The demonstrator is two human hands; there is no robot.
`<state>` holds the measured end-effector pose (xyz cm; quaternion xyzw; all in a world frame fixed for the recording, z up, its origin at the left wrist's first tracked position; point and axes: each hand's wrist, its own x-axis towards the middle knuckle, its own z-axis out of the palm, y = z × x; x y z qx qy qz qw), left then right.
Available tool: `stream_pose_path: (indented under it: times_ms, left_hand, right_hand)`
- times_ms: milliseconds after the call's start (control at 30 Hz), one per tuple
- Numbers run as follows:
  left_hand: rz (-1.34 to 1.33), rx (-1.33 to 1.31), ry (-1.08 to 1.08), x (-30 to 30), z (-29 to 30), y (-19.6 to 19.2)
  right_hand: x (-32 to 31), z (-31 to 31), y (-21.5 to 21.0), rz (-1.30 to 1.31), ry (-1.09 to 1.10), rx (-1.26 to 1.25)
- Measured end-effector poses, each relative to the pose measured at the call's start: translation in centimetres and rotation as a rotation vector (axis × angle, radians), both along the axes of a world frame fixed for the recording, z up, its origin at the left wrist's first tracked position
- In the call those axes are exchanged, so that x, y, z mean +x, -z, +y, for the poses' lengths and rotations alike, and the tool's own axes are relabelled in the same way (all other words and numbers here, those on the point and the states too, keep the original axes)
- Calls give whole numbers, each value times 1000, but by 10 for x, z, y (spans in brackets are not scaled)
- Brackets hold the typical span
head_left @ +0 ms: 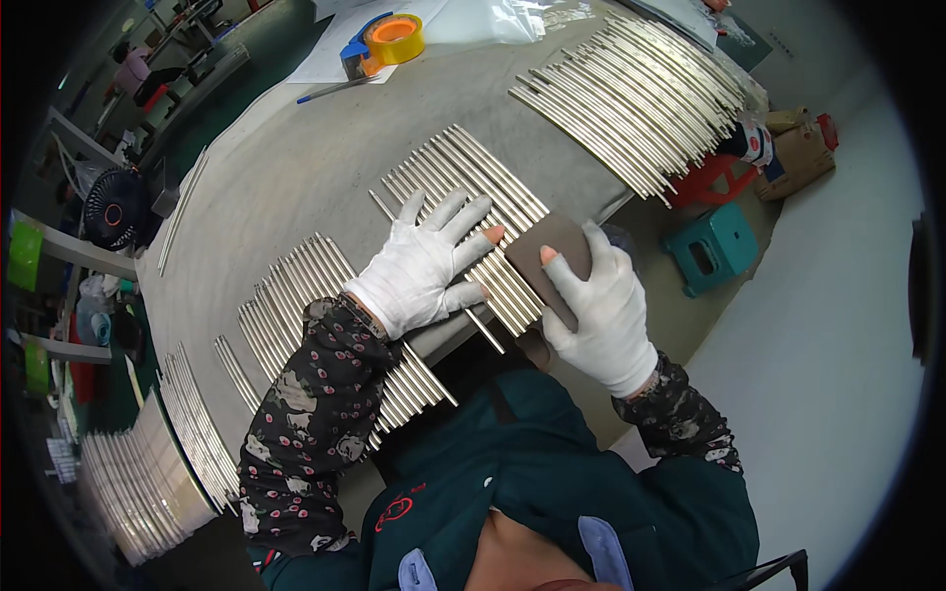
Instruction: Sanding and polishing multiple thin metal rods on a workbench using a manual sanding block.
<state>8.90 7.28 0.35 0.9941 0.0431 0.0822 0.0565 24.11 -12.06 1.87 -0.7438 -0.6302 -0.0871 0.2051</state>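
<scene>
My left hand (419,264), in a white glove with some fingertips bare, lies flat with fingers spread on a row of thin silvery metal rods (486,177). The rods lie side by side at a slant, and their near ends reach past the table's edge. In my right hand (609,320), gloved the same way, is a grey-brown sanding sponge (549,248). The fingers close round its right side, and it rests on or just over the right edge of that row. Its underside is hidden. One loose rod (484,327) sticks out below my left hand.
More rods (631,103) lie at the far right, and another row (286,300) lies left of my hand. A tape dispenser (392,41) and a blue pen (335,91) lie on the grey table (256,187). A green stool (711,248) stands beyond the table's right edge.
</scene>
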Motion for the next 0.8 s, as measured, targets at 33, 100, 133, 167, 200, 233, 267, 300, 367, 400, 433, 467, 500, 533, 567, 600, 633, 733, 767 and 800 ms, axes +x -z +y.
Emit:
stream_pose_path:
  times_ms: [33, 100, 133, 167, 200, 233, 267, 300, 367, 400, 433, 467, 500, 533, 567, 600, 633, 733, 767, 800]
  left_hand:
    - [10, 17, -3, 0, 1, 0]
    - [11, 15, -8, 0, 2, 0]
    - [15, 9, -7, 0, 1, 0]
    - [18, 3, -5, -1, 0, -1]
    - [16, -1, 2, 0, 0, -1]
    - [48, -10, -3, 0, 1, -1]
    - [79, -18, -9, -1, 2, -1]
    - [79, -19, -4, -2, 2, -1]
    - [54, -32, -3, -3, 3, 0]
    - [76, -33, -5, -2, 2, -1]
    - [74, -29, -5, -1, 2, -1]
    - [75, -24, -4, -1, 2, -1]
    - [79, -20, -5, -1, 2, 0]
    - [79, -17, -8, -1, 1, 0]
    - [79, -17, -10, -1, 1, 0]
    - [80, -19, -9, -1, 1, 0]
    - [81, -19, -7, -1, 1, 0]
    - [82, -23, -7, 0, 1, 0]
    - [77, -25, -6, -1, 1, 0]
    - [73, -26, -11, -2, 1, -1]
  right_hand:
    - [2, -3, 0, -13, -20, 15]
    - [9, -32, 7, -4, -38, 68]
    - [9, -48, 5, -14, -19, 9]
    - [9, -59, 3, -25, -1, -50]
    - [11, -66, 6, -27, 6, -54]
    - [13, -71, 10, 0, 41, -48]
    - [14, -73, 13, 28, 75, -40]
    - [13, -73, 10, 28, 80, -41]
    - [11, -66, 1, 57, 104, 26]
    - [12, -64, 1, 53, 83, 48]
    - [11, -62, 1, 51, 83, 52]
    - [11, -60, 0, 42, 61, 61]
    - [10, -59, 0, 34, 36, 68]
    - [10, -57, 0, 34, 34, 71]
    - [10, -56, -1, 52, 33, 84]
    - [9, -54, -1, 69, 36, 97]
    - [9, -53, -1, 70, 38, 97]
    - [5, -44, 0, 105, 20, 118]
    - [2, -40, 1, 107, -15, 85]
    - [1, -35, 1, 109, -55, 52]
